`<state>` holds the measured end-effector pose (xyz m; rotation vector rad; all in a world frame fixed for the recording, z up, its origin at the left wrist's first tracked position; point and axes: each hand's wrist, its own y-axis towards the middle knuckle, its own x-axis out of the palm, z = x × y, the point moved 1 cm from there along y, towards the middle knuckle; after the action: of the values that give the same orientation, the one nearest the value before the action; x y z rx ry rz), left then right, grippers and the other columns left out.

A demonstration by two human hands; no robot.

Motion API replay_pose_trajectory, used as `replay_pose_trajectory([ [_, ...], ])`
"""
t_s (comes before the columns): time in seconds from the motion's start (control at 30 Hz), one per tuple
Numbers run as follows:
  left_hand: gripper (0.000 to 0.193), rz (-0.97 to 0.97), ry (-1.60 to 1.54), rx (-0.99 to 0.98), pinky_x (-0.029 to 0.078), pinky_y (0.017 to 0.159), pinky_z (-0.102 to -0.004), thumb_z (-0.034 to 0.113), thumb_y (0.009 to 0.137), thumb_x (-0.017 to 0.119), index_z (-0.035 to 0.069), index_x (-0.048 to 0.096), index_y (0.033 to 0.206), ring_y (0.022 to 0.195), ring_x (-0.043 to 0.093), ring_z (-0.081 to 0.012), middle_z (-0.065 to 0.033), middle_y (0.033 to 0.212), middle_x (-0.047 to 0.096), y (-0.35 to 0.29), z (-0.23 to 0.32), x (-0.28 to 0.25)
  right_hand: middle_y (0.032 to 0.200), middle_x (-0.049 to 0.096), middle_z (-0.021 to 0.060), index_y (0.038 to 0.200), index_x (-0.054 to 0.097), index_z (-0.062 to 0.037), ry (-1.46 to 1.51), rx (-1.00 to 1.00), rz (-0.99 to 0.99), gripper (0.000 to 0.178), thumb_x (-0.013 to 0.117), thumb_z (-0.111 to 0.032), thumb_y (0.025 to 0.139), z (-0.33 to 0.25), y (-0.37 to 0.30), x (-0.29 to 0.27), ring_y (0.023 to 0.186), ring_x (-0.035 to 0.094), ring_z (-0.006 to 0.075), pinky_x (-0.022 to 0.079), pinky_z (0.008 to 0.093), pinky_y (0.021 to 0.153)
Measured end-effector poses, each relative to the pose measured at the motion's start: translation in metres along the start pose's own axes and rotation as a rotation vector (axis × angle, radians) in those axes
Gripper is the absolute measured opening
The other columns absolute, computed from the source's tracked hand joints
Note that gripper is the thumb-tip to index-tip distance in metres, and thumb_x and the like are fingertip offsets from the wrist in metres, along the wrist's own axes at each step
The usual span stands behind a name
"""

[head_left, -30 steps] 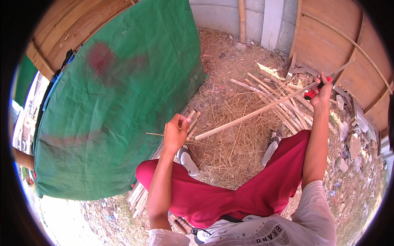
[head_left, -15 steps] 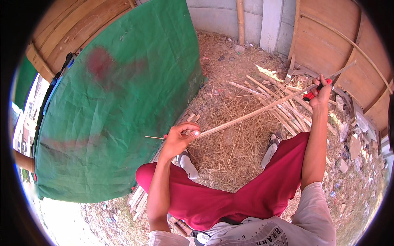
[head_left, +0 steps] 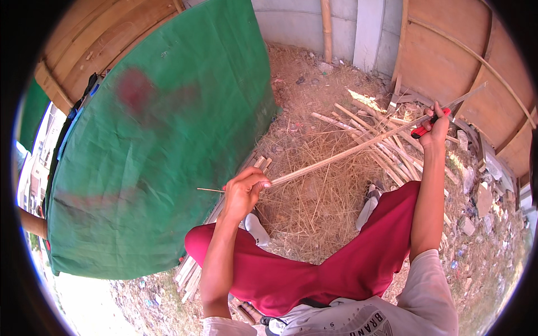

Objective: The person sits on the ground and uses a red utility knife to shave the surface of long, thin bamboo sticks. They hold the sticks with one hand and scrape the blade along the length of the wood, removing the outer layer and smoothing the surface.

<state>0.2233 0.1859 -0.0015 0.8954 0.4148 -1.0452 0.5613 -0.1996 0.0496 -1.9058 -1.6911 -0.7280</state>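
Observation:
My left hand (head_left: 244, 190) is closed round the near end of a long, pale bamboo strip (head_left: 330, 160). The strip slants up to the right, across the space between my knees, to my right hand (head_left: 435, 130). That hand is closed on the red-and-black handle (head_left: 419, 132) of a long-bladed tool, whose grey blade (head_left: 469, 94) points up and right. The strip's far end meets the right hand; whether the fingers also grip it is hidden. A thin stick (head_left: 210, 190) pokes out left of my left hand; its other end is hidden.
Bamboo strips (head_left: 381, 147) lie piled ahead to the right, over straw-like shavings (head_left: 311, 210). More strips (head_left: 189, 274) lie by my left knee. A green tarp sheet (head_left: 168, 145) stands at left, wooden panels (head_left: 448, 50) at right. Stones and rubble (head_left: 483, 200) edge the right side.
My left hand's fingers have closed down further round the strip, and the hand has turned slightly. My right hand has shifted very slightly left and down with the tool.

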Motion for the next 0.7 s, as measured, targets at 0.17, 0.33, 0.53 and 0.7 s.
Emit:
replay_pose_trajectory([
  [0.17,0.021,0.034,0.231,0.188,0.051,0.059,-0.04,-0.01,0.073,0.067,0.007,0.064,0.084,0.069,0.066,-0.0276,-0.0034,0.093,0.065,0.002,0.007,0.004,0.065,0.053,-0.0048,0.086,0.05,-0.0171,-0.017,0.047,-0.025,0.018,0.057,-0.024,0.101,-0.001,-0.006,0.002,0.04,0.027,0.0059,0.024,0.0232,0.04],
  [0.33,0.026,0.086,0.333,0.252,0.05,0.069,-0.0416,-0.014,0.069,0.063,0.005,0.06,0.086,0.082,0.066,-0.0296,-0.0068,0.098,0.064,0.005,0.008,0.006,0.065,0.053,-0.0064,0.087,0.048,-0.0196,-0.039,0.047,-0.037,0.017,0.056,-0.026,0.102,0.002,-0.002,-0.005,0.039,0.028,0.0064,0.028,0.0263,0.042],
  [0.53,0.022,0.082,0.186,0.211,0.05,0.08,-0.0376,-0.015,0.075,0.059,0.001,0.056,0.09,0.091,0.062,-0.0351,-0.0162,0.104,0.062,0.009,0.011,0.006,0.065,0.053,-0.0059,0.086,0.046,-0.0181,-0.054,0.065,-0.012,0.021,0.053,-0.027,0.103,0.001,0.01,-0.016,0.037,0.03,0.0074,0.033,0.0281,0.041],
  [0.7,0.006,0.02,-0.12,-0.051,0.044,0.086,-0.0301,-0.007,0.093,0.052,-0.001,0.05,0.092,0.09,0.059,-0.0285,-0.0167,0.101,0.06,0.006,0.001,0.009,0.065,0.053,-0.005,0.086,0.045,-0.0173,-0.073,0.087,-0.051,0.021,0.052,-0.026,0.103,-0.001,0.012,-0.02,0.037,0.031,0.0075,0.036,0.0309,0.04],
])
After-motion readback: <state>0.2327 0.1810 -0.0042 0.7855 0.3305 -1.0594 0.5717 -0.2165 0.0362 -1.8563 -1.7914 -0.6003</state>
